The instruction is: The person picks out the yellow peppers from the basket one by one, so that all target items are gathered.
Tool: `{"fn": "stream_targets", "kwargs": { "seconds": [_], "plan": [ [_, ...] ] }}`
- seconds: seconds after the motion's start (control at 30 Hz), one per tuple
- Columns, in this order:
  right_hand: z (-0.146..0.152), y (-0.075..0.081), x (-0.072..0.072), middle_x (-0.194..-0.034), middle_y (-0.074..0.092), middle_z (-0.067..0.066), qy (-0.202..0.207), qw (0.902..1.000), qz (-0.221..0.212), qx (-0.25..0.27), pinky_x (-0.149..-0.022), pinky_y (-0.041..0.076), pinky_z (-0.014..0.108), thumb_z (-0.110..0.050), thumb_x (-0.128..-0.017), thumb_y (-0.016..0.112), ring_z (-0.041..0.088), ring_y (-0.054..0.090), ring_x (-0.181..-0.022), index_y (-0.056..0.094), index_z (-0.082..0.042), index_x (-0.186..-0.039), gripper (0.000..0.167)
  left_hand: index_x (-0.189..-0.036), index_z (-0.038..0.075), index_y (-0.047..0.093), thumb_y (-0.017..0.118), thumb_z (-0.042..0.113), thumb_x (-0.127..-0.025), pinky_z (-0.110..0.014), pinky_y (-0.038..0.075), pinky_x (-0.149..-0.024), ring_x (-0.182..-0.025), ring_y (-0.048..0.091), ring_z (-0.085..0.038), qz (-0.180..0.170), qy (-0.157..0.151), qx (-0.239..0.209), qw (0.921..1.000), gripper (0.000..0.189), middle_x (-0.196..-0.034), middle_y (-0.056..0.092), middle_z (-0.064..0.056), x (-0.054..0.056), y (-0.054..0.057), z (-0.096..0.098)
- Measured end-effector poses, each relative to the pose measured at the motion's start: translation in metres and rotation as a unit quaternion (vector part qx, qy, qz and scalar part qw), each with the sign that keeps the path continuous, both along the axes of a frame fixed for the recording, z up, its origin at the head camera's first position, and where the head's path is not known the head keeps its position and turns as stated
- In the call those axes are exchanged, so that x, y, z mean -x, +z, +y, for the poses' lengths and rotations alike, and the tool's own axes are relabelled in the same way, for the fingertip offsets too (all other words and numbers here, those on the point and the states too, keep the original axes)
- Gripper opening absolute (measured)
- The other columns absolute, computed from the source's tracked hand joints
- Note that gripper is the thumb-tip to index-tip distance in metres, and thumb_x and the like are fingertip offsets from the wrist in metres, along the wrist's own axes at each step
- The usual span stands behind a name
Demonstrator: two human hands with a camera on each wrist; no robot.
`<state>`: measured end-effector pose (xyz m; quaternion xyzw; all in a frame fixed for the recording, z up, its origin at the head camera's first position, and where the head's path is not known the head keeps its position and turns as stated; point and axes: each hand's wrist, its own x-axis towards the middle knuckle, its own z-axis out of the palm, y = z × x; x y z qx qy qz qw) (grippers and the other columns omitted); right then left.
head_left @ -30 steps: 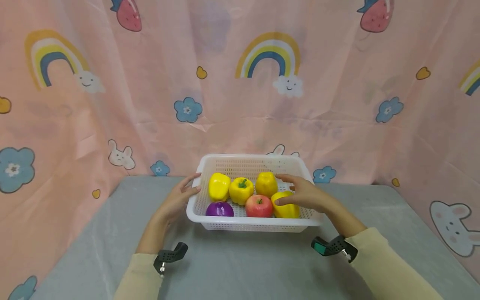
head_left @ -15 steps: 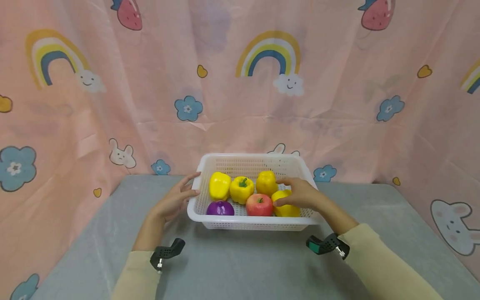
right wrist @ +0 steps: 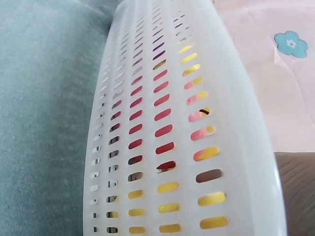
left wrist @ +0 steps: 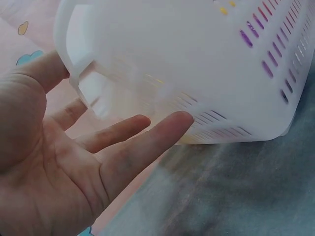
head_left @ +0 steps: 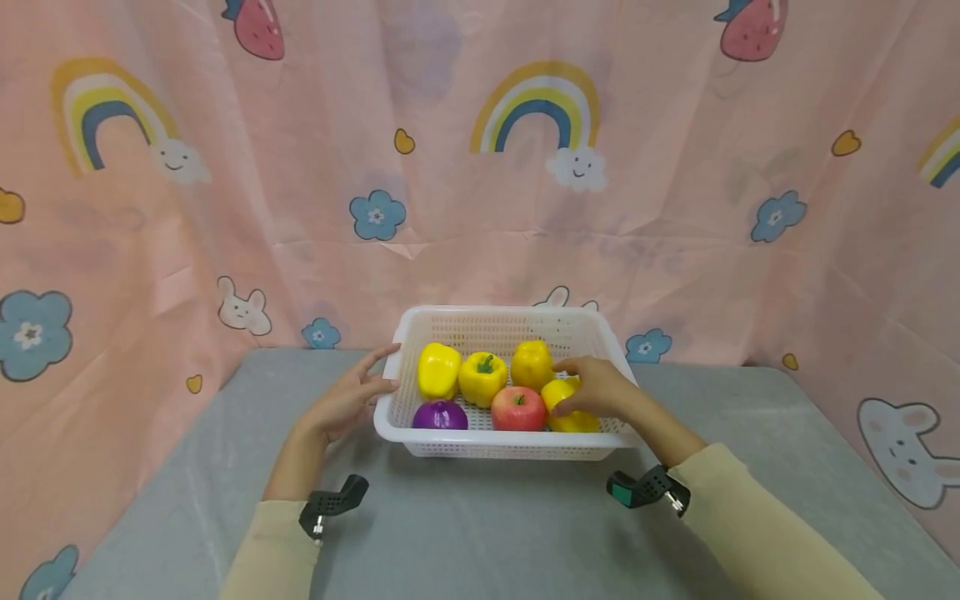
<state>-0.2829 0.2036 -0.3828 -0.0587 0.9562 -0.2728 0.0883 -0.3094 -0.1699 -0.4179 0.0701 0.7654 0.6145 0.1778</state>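
A white plastic basket (head_left: 510,455) with slotted walls stands on the table. My left hand (head_left: 347,403) touches its left end, and in the left wrist view its fingers (left wrist: 157,135) reach out straight along the wall. Inside the front right corner, my right hand (head_left: 600,388) holds a rounded yellow fruit or vegetable (head_left: 573,421), thumb on its near side. That hand covers part of the yellow piece, so its kind is unclear. Beside it lies a red apple (head_left: 519,409); behind is a lobed yellow piece (head_left: 532,364).
Two yellow bell peppers (head_left: 438,372) lie at the basket's left and middle, one showing a green stem (head_left: 486,364). A purple onion (head_left: 440,415) sits in the front left corner. Behind the grey tabletop (head_left: 465,525) hangs a pink patterned curtain (head_left: 480,250).
My right hand has moved slightly left and its fingers have closed in on the yellow piece at the front right. The left hand stays at the basket's end.
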Motion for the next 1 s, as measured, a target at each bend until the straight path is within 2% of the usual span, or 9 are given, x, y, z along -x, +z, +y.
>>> {"fn": "stream_targets", "kwargs": {
  "seconds": [0.23,0.5,0.77,0.87,1.0],
  "plan": [
    [0.003,0.004,-0.002,-0.143,0.058,0.023,-0.007,0.9993,0.024,0.027,-0.098,0.056,0.055,-0.024,-0.075,0.087,0.04,0.062,-0.121,0.057,-0.005,-0.141,0.075,-0.16,0.034,0.022,0.06,0.022,-0.1,-0.053,0.053,-0.103,-0.139,0.052,-0.041,-0.001,-0.005,-0.005,1.0,0.072,-0.159,0.041,-0.02,0.002,0.0,-0.002],
    [0.011,0.011,-0.009,-0.143,0.055,0.025,0.012,0.9946,0.093,0.044,-0.101,0.053,0.059,-0.024,-0.078,0.084,0.045,0.057,-0.125,0.059,-0.003,-0.139,0.069,-0.16,0.035,0.023,0.062,0.022,-0.1,-0.052,0.055,-0.1,-0.137,0.054,-0.041,0.007,-0.006,0.008,0.9999,0.073,-0.157,0.044,-0.02,0.001,-0.002,-0.001],
    [0.019,0.007,-0.02,-0.135,0.052,0.023,0.015,0.9831,0.165,0.079,-0.095,0.057,0.058,-0.024,-0.076,0.086,0.042,0.056,-0.117,0.053,-0.006,-0.145,0.079,-0.159,0.038,0.023,0.065,0.025,-0.098,-0.053,0.054,-0.101,-0.139,0.053,-0.04,0.007,0.004,0.018,0.9998,0.075,-0.16,0.041,-0.016,-0.002,-0.003,-0.001],
    [0.023,0.004,-0.023,-0.133,0.05,0.023,0.012,0.9771,0.187,0.101,-0.091,0.059,0.056,-0.023,-0.077,0.086,0.042,0.055,-0.114,0.049,-0.007,-0.149,0.082,-0.159,0.038,0.024,0.065,0.025,-0.098,-0.054,0.054,-0.101,-0.139,0.052,-0.041,0.008,0.005,0.019,0.9998,0.075,-0.161,0.041,-0.016,-0.001,-0.003,-0.001],
    [0.03,0.006,-0.026,-0.132,0.047,0.023,0.01,0.9673,0.221,0.125,-0.087,0.059,0.06,-0.019,-0.077,0.087,0.043,0.054,-0.114,0.048,-0.006,-0.149,0.082,-0.159,0.038,0.023,0.066,0.025,-0.097,-0.052,0.056,-0.099,-0.137,0.054,-0.04,0.008,0.007,0.019,0.9998,0.076,-0.16,0.043,-0.015,-0.001,-0.002,0.0]
  ]
}}
